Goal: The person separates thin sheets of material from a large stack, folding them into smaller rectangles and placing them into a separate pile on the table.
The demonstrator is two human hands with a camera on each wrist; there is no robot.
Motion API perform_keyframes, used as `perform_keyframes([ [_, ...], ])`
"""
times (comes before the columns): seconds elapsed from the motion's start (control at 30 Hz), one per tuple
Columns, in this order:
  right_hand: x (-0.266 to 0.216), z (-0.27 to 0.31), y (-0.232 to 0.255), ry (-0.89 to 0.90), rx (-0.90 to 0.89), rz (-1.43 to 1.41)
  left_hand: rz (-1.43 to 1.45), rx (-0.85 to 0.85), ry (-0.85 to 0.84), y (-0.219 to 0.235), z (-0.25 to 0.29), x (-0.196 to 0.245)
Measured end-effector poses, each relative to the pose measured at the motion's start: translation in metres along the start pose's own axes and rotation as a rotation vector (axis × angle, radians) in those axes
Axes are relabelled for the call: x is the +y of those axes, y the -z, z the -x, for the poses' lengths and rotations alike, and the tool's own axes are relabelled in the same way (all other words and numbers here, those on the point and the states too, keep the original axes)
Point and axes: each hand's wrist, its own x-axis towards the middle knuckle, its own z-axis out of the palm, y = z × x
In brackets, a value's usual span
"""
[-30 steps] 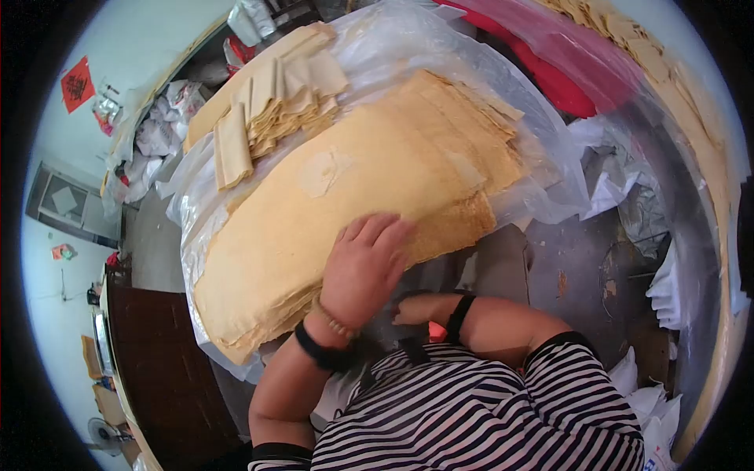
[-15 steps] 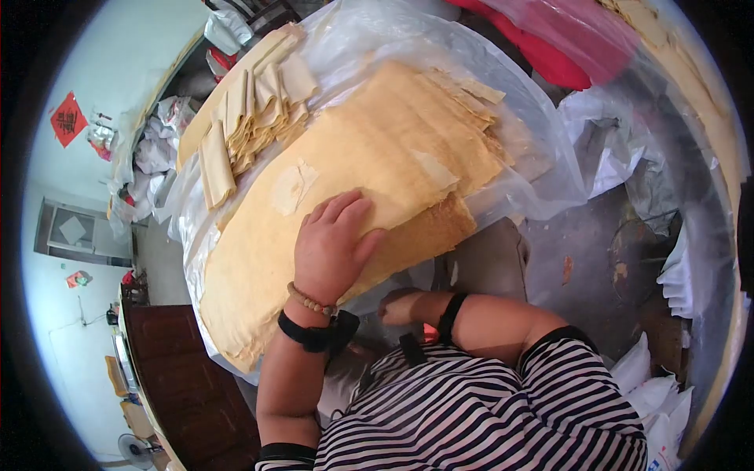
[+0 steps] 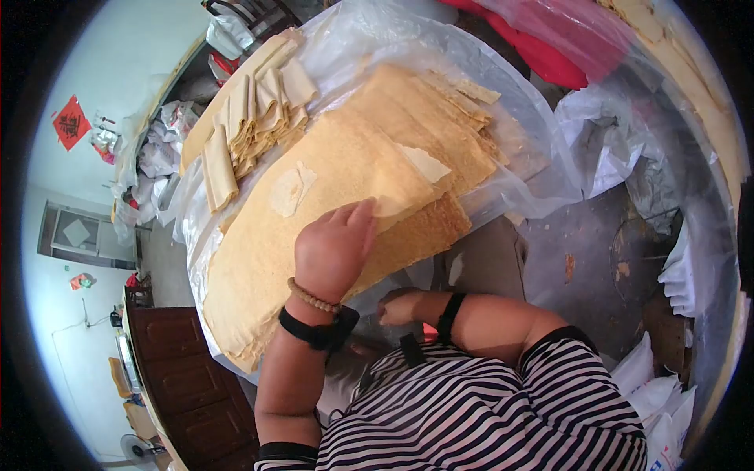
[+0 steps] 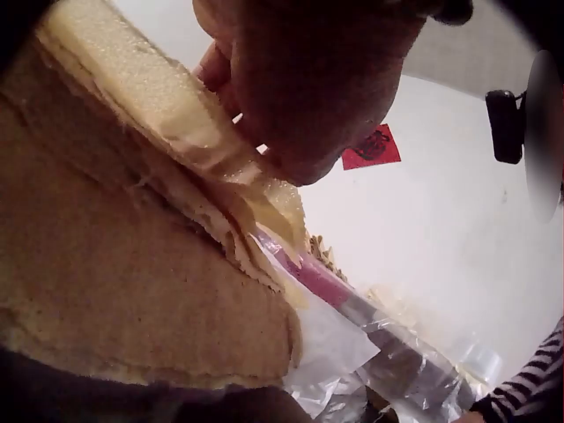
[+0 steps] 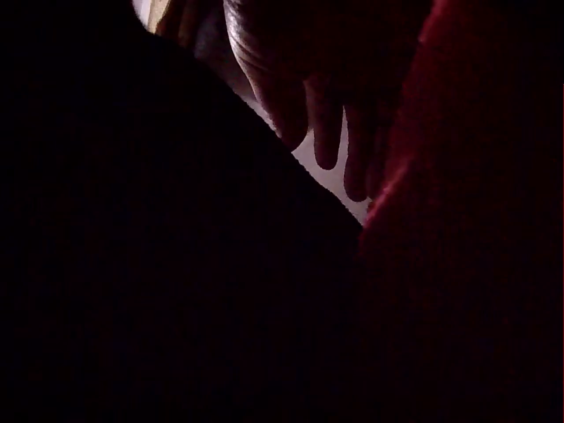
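A: Head view. Position of the left hand?
B: Left hand [image 3: 334, 247] over the near side of a stack [image 3: 428, 231] of tan sheets. Fingers drawn together at the edge of the top sheet [image 3: 338, 161]; thumb hidden from here. Bead bracelet [image 3: 312, 297] and black strap [image 3: 308, 330] at the wrist.
A: And the stack?
B: In front of the person, on clear plastic sheeting [image 3: 510, 208]. Pale torn scrap [image 3: 292, 190] lies on the top sheet; folded strips [image 3: 255, 114] sit beyond, to the left.
A: Right hand?
B: Right hand [image 3: 399, 306] low, near the striped shirt [image 3: 463, 400], apart from the stack. Grip unreadable in this view.
A: Left wrist view.
B: Hand close at the sheet edge, which is bent and raised. Fingers behind it, thumb side in front: I read a narrow pinch on the top sheet. Layers of the stack below; red paper [image 4: 372, 148] on the wall behind.
A: Right wrist view.
B: Mostly dark. Fingers [image 5: 326, 137] hang down, nearly straight, slightly spread; they hold nothing visible. Red fabric [image 5: 467, 176] alongside.
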Motion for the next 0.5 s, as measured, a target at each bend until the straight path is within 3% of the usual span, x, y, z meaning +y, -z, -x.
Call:
perform_keyframes([
  [0.03,0.001,-0.003,0.0,0.003,-0.022,0.011,-0.03,0.006,-0.036,-0.001,-0.001,0.002],
  [0.23,0.009,-0.014,-0.013,-0.02,-0.021,-0.037,-0.062,0.02,0.191,-0.004,-0.017,0.012],
  [0.3,0.004,-0.007,-0.006,-0.02,-0.044,-0.051,-0.017,0.045,0.174,-0.007,-0.019,0.006],
  [0.43,-0.013,0.018,0.002,0.177,0.146,-0.103,0.067,0.065,0.192,-0.003,-0.018,0.001],
  [0.5,-0.044,0.052,0.024,0.305,0.211,-0.212,0.228,0.165,0.281,-0.008,-0.012,-0.001],
])
